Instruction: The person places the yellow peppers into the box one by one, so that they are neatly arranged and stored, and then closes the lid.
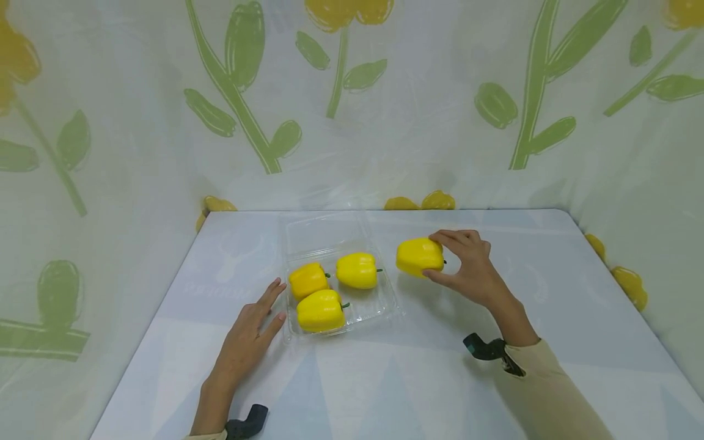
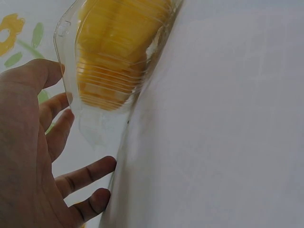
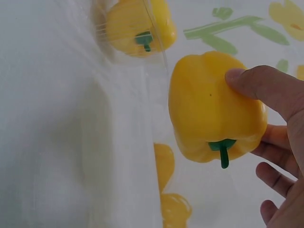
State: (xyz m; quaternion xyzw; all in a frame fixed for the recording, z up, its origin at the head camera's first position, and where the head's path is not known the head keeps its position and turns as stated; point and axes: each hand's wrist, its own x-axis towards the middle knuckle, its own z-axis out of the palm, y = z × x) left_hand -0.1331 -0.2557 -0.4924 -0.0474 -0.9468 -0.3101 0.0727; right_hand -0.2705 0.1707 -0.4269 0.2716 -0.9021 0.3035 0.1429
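Observation:
Pinched between thumb and fingers of my right hand [image 1: 467,266] is a yellow bell pepper [image 1: 419,256] with a green stem. It is held above the table, right of a clear plastic clamshell box [image 1: 371,307]. Inside the box lie three more yellow peppers: one at the back right [image 1: 357,271], another at the back left [image 1: 308,280] and the last at the front [image 1: 321,311]. My left hand [image 1: 247,336] is by the box's left side, fingers spread. In the left wrist view, its thumb and fingers [image 2: 57,104] are at the box's rim.
The box's clear lid [image 1: 324,235] is folded back toward the table's far edge. A pale table [image 1: 440,379] lies beneath everything, with a flower-patterned curtain [image 1: 418,122] behind and at both sides. A dark camera mount [image 1: 247,421] is worn on each wrist.

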